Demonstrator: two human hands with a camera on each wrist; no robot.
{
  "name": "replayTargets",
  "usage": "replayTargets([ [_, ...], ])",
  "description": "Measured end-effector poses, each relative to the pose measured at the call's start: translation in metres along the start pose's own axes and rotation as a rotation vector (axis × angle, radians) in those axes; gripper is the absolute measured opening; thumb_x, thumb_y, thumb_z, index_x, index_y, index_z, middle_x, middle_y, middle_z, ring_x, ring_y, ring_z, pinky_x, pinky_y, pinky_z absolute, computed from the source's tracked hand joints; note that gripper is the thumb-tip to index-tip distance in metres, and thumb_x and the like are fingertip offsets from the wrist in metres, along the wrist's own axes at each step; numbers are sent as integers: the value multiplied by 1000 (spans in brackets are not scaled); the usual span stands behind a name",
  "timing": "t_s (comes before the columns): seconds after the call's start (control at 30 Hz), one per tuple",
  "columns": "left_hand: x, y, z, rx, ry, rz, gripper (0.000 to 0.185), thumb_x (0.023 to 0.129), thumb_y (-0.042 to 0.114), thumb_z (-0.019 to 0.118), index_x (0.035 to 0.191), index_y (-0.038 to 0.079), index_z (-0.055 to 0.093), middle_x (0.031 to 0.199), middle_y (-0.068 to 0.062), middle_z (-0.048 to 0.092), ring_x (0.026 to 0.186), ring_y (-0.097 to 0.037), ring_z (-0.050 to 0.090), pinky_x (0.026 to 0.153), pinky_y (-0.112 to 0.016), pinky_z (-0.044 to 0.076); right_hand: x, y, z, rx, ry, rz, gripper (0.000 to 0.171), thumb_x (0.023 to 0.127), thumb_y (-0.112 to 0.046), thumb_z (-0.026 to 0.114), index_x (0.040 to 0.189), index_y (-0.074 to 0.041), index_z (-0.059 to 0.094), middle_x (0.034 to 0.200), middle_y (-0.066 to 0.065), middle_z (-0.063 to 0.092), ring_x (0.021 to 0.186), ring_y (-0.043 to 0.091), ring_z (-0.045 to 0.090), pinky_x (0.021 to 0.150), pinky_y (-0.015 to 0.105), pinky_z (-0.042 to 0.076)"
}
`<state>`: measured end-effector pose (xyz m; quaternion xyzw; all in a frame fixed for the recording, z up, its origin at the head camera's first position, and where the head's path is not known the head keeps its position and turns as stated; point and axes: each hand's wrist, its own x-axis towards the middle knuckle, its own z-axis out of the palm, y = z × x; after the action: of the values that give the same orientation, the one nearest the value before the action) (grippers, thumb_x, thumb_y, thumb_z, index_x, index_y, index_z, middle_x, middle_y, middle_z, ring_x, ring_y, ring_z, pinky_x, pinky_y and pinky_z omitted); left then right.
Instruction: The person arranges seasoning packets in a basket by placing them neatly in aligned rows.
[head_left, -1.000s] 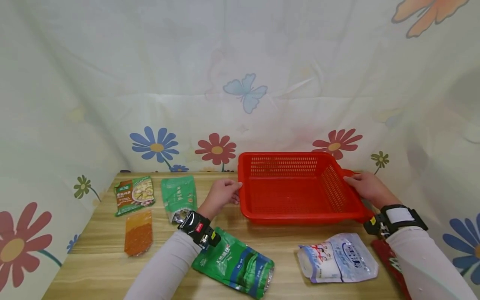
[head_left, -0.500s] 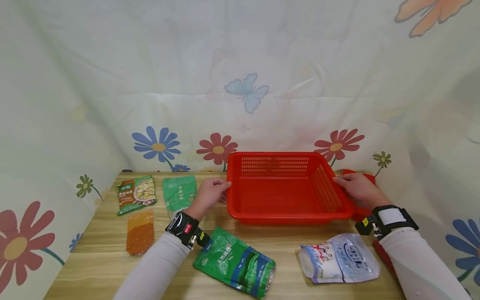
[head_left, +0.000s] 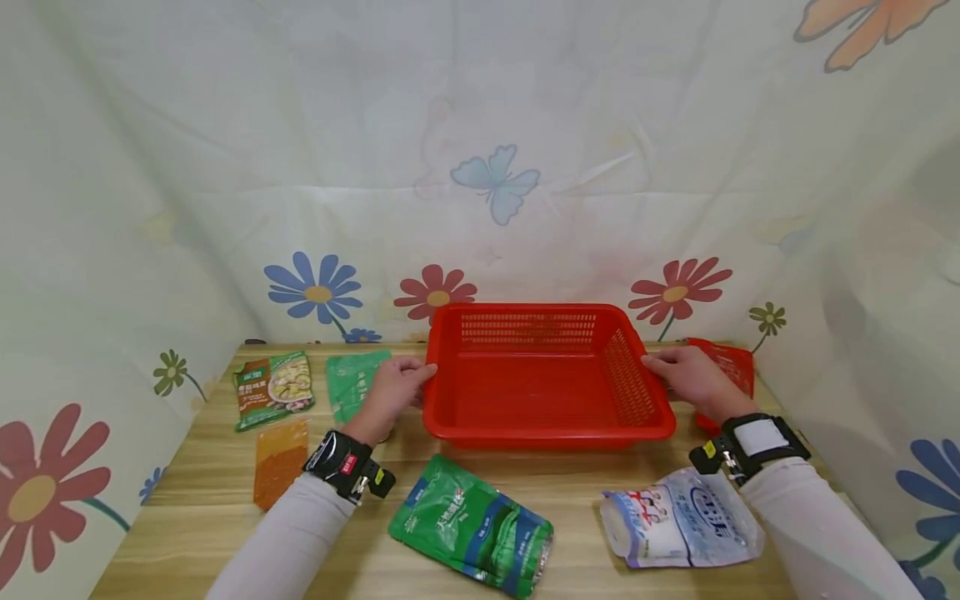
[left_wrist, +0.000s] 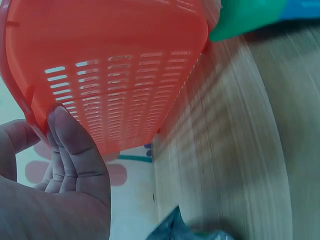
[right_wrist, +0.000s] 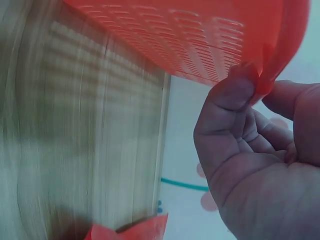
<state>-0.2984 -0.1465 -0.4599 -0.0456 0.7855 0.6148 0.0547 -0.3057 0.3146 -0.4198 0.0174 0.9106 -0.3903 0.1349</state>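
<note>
both hands on the red basket [head_left: 547, 379], centre of the head frame, standing on the table [head_left: 585, 492]. my left hand [head_left: 390, 390] holds the basket's left rim; in the left wrist view the fingers [left_wrist: 75, 145] lie against the slotted wall with the rim between them and the thumb. my right hand [head_left: 690, 377] holds the right rim; in the right wrist view the thumb [right_wrist: 225, 107] presses the rim edge, the other fingers curled behind it. so each grip is closed on the rim, not wide.

change over the last second: the basket has slid leftward across the frame, from right of centre to centre, with both hands travelling with it. its left edge now lies just beside the green pouch [head_left: 356, 379] at the back left. a red packet [head_left: 723, 367], mostly covered before, now shows behind my right hand at the right edge of the table.

judgement: the basket is being repositioned toward the middle of the table, among the packets; it holds nothing yet.

other items, unmoved: soup packet [head_left: 272, 389] far left, orange sachet [head_left: 279, 460] below it, green-blue bag [head_left: 472, 525] lower centre, white-blue bag [head_left: 682, 517] lower right.
</note>
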Motion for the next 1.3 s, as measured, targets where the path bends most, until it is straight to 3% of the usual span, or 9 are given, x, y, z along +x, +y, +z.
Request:
replayTargets([
  [0.23,0,-3,-16,61,47,-8,30,101,33,66,110,6,71,92,-11,76,68,-21,69,73,-40,63,2,-9,13,61,-4,-11,58,107,-43,50,149,-4,50,127,17,70,96,21,74,89,40,62],
  [0.43,0,-4,-29,25,45,-13,31,101,30,66,110,0,68,92,-11,76,69,-16,69,67,-30,60,6,-14,23,110,-14,-17,57,106,-43,51,149,-5,50,127,17,70,95,21,75,89,42,62],
  [0.63,-4,-2,-40,51,49,-11,34,102,30,65,113,-1,66,99,-16,77,72,-15,72,69,-30,62,9,-19,32,97,3,-39,58,106,-43,52,149,-3,50,127,19,70,93,21,75,87,41,62],
  [1.3,-4,-6,-51,79,62,-35,36,101,33,67,115,0,67,100,-15,77,73,-16,72,70,-30,62,10,-29,43,86,17,-56,55,107,-40,51,147,-3,51,121,18,72,86,20,74,86,38,63],
])
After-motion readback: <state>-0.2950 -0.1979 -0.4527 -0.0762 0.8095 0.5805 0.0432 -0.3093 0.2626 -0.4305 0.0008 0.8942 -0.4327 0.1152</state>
